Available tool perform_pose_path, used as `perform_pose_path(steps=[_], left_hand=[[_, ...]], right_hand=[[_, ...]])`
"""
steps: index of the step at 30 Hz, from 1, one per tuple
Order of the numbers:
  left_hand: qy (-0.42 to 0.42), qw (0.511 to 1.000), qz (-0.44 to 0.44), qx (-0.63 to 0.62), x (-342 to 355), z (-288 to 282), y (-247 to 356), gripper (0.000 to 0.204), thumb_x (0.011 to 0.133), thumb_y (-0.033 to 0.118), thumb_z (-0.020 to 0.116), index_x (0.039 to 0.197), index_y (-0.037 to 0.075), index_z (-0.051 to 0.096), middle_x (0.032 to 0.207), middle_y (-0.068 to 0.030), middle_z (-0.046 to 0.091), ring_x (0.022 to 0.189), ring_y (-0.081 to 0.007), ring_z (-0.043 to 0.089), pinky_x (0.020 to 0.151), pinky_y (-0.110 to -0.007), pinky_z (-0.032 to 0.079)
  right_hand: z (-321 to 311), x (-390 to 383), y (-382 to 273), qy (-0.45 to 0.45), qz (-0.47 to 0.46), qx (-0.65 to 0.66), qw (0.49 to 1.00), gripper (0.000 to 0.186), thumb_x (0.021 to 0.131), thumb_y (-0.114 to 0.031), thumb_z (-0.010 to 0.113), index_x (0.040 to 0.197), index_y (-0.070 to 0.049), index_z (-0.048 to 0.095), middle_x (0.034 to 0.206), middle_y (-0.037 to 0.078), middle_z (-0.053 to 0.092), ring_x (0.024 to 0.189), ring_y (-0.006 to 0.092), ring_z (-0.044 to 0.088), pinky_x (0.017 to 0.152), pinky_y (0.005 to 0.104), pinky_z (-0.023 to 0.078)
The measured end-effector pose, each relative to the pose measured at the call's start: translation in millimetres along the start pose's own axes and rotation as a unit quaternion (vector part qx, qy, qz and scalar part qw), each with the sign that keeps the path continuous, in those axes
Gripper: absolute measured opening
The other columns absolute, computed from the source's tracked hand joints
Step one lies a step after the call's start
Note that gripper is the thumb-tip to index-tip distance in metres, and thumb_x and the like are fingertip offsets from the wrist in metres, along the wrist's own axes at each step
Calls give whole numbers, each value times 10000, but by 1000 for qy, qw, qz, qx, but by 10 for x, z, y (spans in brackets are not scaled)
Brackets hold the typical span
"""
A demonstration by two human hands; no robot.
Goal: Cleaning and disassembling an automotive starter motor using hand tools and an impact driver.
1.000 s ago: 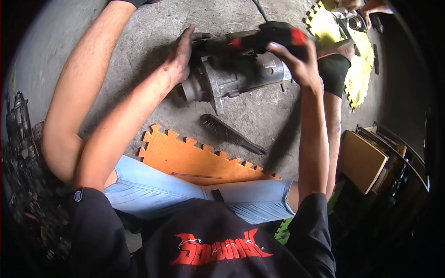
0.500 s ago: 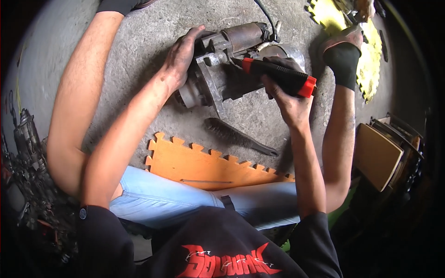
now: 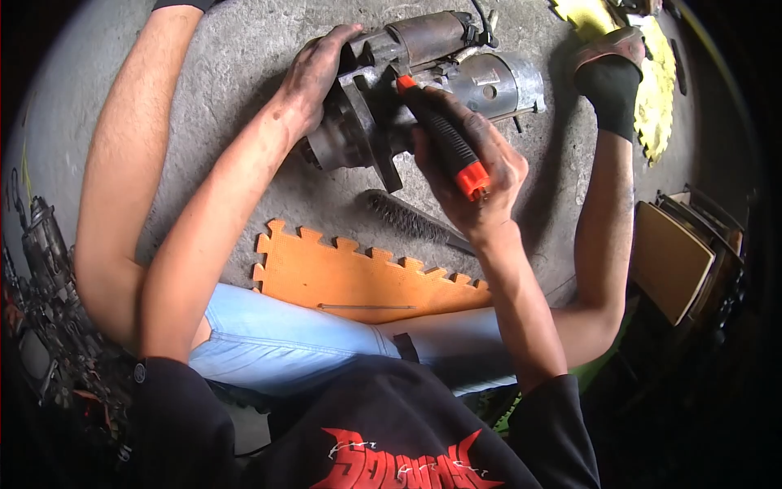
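A greasy starter motor (image 3: pixel 489 85) with a smaller cylinder along its upper side lies on the concrete. My left hand (image 3: pixel 314 77) is curled round the nose end of its metal housing, the fingertips at the upper edge. My right hand (image 3: pixel 481 155) grips a black utility knife (image 3: pixel 448 134) with red ends. The knife's front end points into the gap between the housing and the upper cylinder; its tip is hard to make out there. Just below the motor lies a dark brush (image 3: pixel 407 216), its handle partly behind my right wrist.
An orange foam mat (image 3: pixel 326 273) with toothed edges lies nearer me, a thin metal rod (image 3: pixel 366 306) on it. My legs frame the work. A yellow toothed mat (image 3: pixel 656 106) is at far right, stacked boards (image 3: pixel 672 261) at right, and piled metal parts (image 3: pixel 49 244) at left.
My right hand has moved left and nearer me, turning the utility knife steeper, so the motor's body shows. My left hand stays on the housing. The whole view has shifted slightly.
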State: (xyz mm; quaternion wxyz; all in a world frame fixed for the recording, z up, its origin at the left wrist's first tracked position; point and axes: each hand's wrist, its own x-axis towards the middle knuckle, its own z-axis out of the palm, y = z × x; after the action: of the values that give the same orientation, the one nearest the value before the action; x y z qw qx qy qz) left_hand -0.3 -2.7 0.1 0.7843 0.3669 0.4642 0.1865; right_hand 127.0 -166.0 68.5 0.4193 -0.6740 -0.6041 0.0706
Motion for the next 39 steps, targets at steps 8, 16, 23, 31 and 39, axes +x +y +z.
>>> perform_pose_path(steps=[8,16,23,31,39], left_hand=[[5,1000,-7,7,17,-2,-30,477,929,435,567,1234,70,596,1138,-73,634,1048,-174,587,959,-346,462],[11,998,-58,-23,-108,101,100,484,915,456,587,1213,75,602,1087,-66,650,989,-178,617,908,-356,497],[44,998,21,34,93,-84,-101,502,922,455,579,1235,63,591,1125,-82,643,1023,-185,610,944,-355,478],[12,1000,-10,-1,24,3,-24,516,937,457,554,1252,50,578,1176,-96,622,1074,-190,591,980,-361,455],[-15,999,-25,-16,-22,0,5,602,921,494,541,1307,32,543,1242,-159,584,1170,-234,529,1045,-407,389]], right_hand=[[34,-60,52,-29,-61,-37,997,394,758,-79,770,1139,-37,676,902,96,694,686,207,647,617,317,538],[17,-124,69,-12,-6,-35,999,359,761,-76,780,1109,-45,700,970,112,712,690,187,642,617,299,545],[49,-70,126,26,-44,-28,998,390,748,-72,788,1121,-33,684,976,80,709,665,210,634,611,306,541],[-57,-46,165,6,-54,-37,998,334,742,-75,792,1067,-65,715,1089,68,710,736,213,677,649,301,558],[-238,131,295,-140,28,94,985,305,760,-67,764,1061,-114,746,1000,95,663,957,225,676,801,329,549]])
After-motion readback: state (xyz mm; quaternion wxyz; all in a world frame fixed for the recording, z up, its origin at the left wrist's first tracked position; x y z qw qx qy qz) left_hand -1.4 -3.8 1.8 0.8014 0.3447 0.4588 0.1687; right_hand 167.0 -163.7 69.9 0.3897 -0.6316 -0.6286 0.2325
